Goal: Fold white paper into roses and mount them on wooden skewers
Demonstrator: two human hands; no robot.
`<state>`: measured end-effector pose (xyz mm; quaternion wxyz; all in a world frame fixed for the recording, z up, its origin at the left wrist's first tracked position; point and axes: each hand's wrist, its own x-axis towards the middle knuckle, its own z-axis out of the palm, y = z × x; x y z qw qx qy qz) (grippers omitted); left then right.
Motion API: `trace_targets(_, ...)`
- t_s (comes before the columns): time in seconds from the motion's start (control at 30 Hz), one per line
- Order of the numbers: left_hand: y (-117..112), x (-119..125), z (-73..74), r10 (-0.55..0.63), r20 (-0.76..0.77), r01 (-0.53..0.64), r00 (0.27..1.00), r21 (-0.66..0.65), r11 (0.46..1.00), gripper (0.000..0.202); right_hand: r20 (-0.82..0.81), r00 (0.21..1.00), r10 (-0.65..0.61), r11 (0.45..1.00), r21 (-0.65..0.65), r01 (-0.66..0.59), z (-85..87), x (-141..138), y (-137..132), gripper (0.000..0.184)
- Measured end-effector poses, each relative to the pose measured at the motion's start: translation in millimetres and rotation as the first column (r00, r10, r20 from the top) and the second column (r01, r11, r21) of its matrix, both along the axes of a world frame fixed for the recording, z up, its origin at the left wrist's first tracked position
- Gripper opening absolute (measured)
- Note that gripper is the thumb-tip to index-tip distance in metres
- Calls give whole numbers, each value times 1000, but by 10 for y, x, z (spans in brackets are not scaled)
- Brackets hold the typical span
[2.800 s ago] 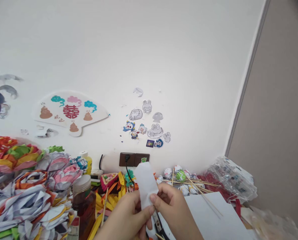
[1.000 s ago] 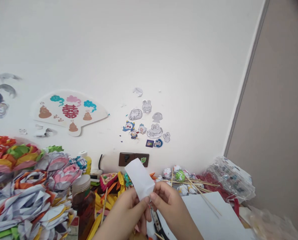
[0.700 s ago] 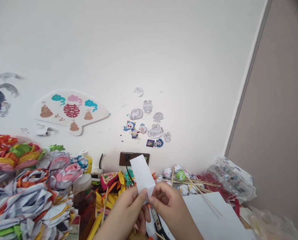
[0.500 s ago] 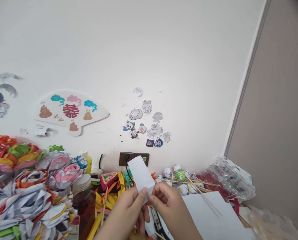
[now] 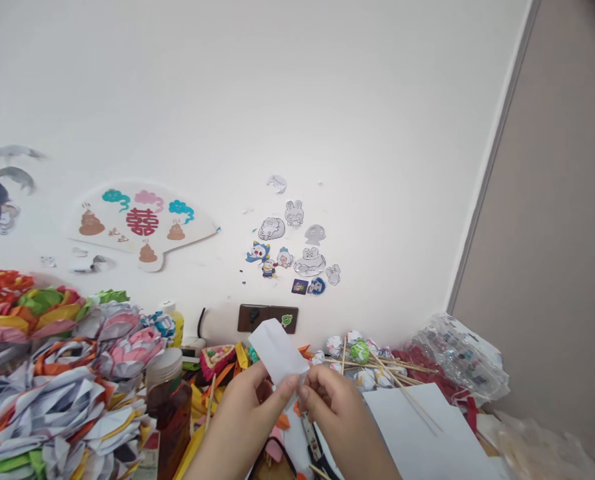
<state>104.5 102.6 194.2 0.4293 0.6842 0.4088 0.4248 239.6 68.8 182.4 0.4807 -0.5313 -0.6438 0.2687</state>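
A small folded strip of white paper [image 5: 276,349] stands tilted to the left in front of me, above the cluttered table. My left hand [image 5: 250,419] pinches its lower end from the left, thumb and forefinger pressed together. From the right, my right hand [image 5: 334,413] pinches the same lower end with its fingertips. The two hands touch each other at the paper. Black-handled scissors [image 5: 313,445] lie on the table just beneath my hands.
Many folded paper flowers [image 5: 52,387] pile up on the left beside a brown jar with a tan lid [image 5: 166,405]. Yellow and orange paper strips [image 5: 217,387], wooden skewers [image 5: 392,373], white sheets [image 5: 417,433] and a plastic bag [image 5: 462,357] cover the table. Stickers [image 5: 292,257] dot the wall.
The paper strip has tipped further left and sunk a little between my fingers. Both hands kept their pinch on its lower end and shifted slightly downward.
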Motion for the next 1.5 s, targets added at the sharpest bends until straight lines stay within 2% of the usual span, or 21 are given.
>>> trace_targets(0.2,13,40,12,65,21,-64,998,-39,997,31,125,992,-31,1000,11,30,-9,-7,-5,20)
trace_targets(0.37,9,52,25,90,66,-84,994,-84,993,32,157,987,-17,1000,18,14,-9,-9,-6,17)
trace_targets(0.57,19,30,1,104,27,-103,994,-45,994,34,203,979,-32,999,33,26,15,-20,-17,20)
trace_targets(0.73,-7,41,19,165,36,-162,986,-67,984,26,252,966,-54,995,100,30,-27,-8,1,20)
trace_targets(0.97,-49,30,44,90,57,-78,994,-184,980,28,333,935,-122,976,211,53,-80,7,13,20)
trace_targets(1.27,46,51,-102,106,113,-92,988,-119,989,28,433,880,-193,957,281,71,-113,5,39,23)
trace_targets(1.5,37,24,-101,118,87,-110,989,-94,989,27,446,869,-214,948,309,75,-123,-2,43,23)
